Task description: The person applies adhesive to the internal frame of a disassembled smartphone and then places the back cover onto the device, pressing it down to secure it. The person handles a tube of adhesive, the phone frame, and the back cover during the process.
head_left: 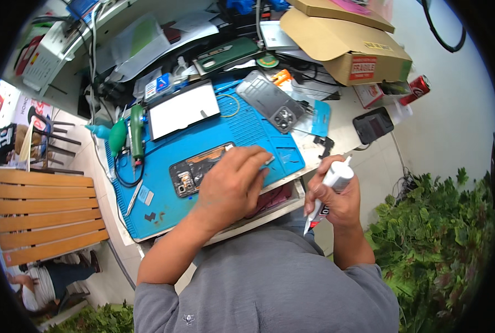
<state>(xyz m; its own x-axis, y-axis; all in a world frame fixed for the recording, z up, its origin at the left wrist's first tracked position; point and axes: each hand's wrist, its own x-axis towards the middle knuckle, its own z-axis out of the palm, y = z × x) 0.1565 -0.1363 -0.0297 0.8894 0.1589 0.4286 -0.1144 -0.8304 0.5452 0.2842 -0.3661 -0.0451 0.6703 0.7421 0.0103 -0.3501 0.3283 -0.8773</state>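
My right hand (342,202) is wrapped round a white squeeze tube (339,176), held in the air off the front edge of the desk. The narrow nozzle points up and away; the flat tail with a red patch hangs below my fingers. An opened phone (189,176) lies on the blue work mat (164,213), its inner parts exposed. My left hand (230,180) rests over the phone's right end and hides it. Its fingers are curled together, with a bit of white showing at the fingertips; what they hold is mostly hidden.
A white-topped tray (183,111), a grey phone back (272,100) and a green screwdriver-like tool (137,133) lie around the mat, beside a green air blower (117,137). At right are a black phone (373,125), a red can (415,90) and a cardboard box (347,44). A drawer (292,197) stands partly open.
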